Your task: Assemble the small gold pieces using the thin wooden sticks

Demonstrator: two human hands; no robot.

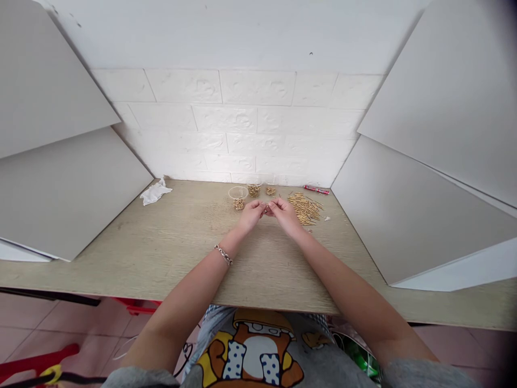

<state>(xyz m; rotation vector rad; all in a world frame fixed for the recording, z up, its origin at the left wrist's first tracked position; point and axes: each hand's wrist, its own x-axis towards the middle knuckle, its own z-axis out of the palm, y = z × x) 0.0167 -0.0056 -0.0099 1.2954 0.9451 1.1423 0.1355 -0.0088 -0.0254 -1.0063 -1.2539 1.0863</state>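
Observation:
My left hand point(252, 213) and my right hand point(282, 210) meet over the middle of the table, fingertips pinched close together. Whatever sits between the fingertips is too small to make out. Just beyond my left hand stands a clear plastic cup point(238, 193) with small gold-coloured pieces point(238, 204) in it. Behind the hands are a second clear cup with gold pieces point(254, 190) and a third little cluster of gold pieces point(270, 191). Right of my right hand lies a loose pile of thin gold-coloured sticks point(306, 209).
A red tube-like stick point(316, 189) lies behind the pile near the wall. Crumpled white tissue point(155, 192) rests at the table's back left. Grey-white panels point(60, 199) lean in from the left, and similar panels point(436, 215) from the right. A white brick-patterned wall point(242, 118) closes the back.

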